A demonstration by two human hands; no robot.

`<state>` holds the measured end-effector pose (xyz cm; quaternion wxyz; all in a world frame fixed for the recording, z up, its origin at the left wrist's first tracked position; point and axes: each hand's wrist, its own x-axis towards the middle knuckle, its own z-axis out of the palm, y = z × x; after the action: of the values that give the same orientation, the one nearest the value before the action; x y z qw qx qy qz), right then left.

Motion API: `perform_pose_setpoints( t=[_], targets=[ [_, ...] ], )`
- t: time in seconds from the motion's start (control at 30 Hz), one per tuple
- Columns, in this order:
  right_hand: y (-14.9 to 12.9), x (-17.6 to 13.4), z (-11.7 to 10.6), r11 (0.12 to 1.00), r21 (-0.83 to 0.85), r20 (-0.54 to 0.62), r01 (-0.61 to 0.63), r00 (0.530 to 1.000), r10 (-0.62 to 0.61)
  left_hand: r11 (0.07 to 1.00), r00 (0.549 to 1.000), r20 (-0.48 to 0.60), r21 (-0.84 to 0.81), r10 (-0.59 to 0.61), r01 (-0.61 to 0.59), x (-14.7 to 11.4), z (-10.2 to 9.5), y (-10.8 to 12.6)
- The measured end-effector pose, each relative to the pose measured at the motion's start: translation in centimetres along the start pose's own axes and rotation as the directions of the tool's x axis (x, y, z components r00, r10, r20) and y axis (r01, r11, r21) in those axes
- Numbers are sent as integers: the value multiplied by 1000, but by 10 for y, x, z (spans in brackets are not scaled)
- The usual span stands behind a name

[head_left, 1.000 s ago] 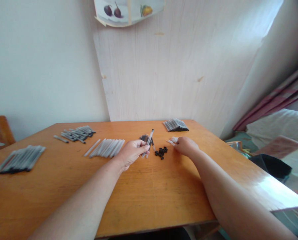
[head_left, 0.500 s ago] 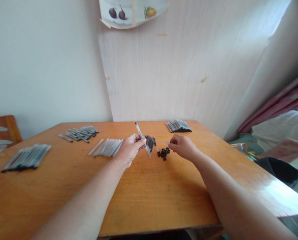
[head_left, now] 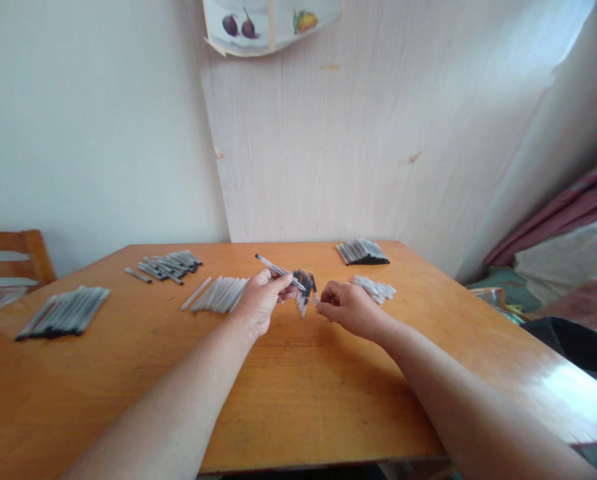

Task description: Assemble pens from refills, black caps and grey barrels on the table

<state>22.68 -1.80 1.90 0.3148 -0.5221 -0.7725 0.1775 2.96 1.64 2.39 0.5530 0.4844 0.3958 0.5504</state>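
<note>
My left hand (head_left: 262, 298) is closed around a clear pen (head_left: 271, 264) with a black end, tilted with its tip down to the right. My right hand (head_left: 351, 308) is pinched close to that tip, a small pale translucent piece like a pen cap at its fingertips, mostly hidden. Between the hands lie several black-filled refills (head_left: 303, 303) on the table. To the left of my left hand is a row of white translucent barrels (head_left: 217, 295). Beyond my right hand sits a heap of pale caps (head_left: 377, 289).
The wooden table (head_left: 278, 400) stands against the wall. Finished-looking pens lie in bundles at the left (head_left: 65, 312), back left (head_left: 165, 267) and back right (head_left: 362, 252). A chair (head_left: 38, 257) is at the left; a black bin (head_left: 571, 343) stands beyond the right edge.
My right hand has moved left and down toward the pen, covering the small black pieces and revealing the pale heap. The pen in my left hand has tipped to a flatter slant.
</note>
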Motion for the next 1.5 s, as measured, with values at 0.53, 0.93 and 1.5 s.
perform_pose_setpoints(
  t=[0.53, 0.93, 1.5],
  targets=[
    [-2, -1, 0, 1000, 14, -31, 15, 999, -14, 999, 998, 47, 33, -30, 28, -6, 6, -3],
    [-2, 0, 2, 994, 106, -28, -25, 999, 28, 997, 992, 95, 30, -80, 77, -6, 6, -11],
    [-4, 1, 1, 939, 338, -16, -66, 997, 75, 984, 994, 82, -157, -76, 88, -8, 18, -16]
  ],
)
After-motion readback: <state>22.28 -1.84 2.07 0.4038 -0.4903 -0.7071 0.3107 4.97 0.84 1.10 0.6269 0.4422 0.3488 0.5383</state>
